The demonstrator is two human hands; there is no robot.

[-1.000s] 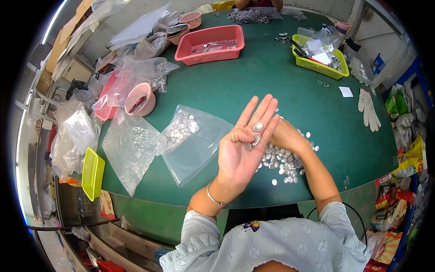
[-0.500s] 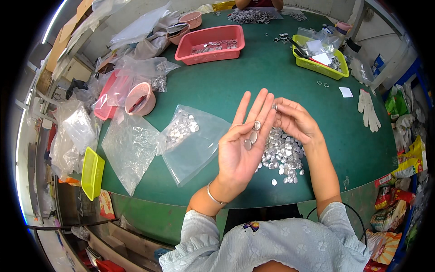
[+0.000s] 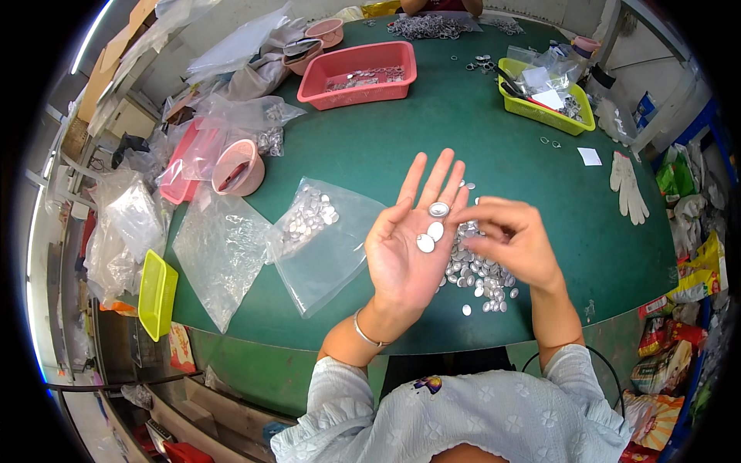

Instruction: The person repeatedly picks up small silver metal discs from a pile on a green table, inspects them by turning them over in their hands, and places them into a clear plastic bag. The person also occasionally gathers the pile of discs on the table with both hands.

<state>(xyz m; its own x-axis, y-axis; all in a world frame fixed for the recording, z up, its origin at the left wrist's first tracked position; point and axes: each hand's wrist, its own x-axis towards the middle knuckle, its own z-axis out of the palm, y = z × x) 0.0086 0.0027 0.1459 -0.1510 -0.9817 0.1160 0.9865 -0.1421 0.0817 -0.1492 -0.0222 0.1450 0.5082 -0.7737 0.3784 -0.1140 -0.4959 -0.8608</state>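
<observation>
My left hand point(image 3: 403, 258) is palm up with fingers stretched out, and three small oval silver metal discs point(image 3: 435, 231) lie loose on the palm and finger bases. One disc shows a rimmed, hollow side; the other two show plain, bright faces. Just to its right, my right hand point(image 3: 519, 241) hovers over a pile of similar discs point(image 3: 482, 279) on the green table. Its fingers are bent, with a gap between thumb and forefinger, and nothing shows between them. Part of the pile is hidden beneath both hands. A clear plastic bag point(image 3: 340, 258) with more discs lies left of my left hand.
A pink tray point(image 3: 356, 94) of metal pieces stands farther back. At the right are a yellow-green basket point(image 3: 544, 117) and a white glove point(image 3: 629, 189). Pink cups point(image 3: 253, 179) and plastic bags crowd the left. Another person's arms point(image 3: 440, 6) show at the far edge.
My right hand has moved away from my left fingertips, toward the right and down over the pile, and its pinch has loosened. The left palm has tilted flatter, with the discs still on it.
</observation>
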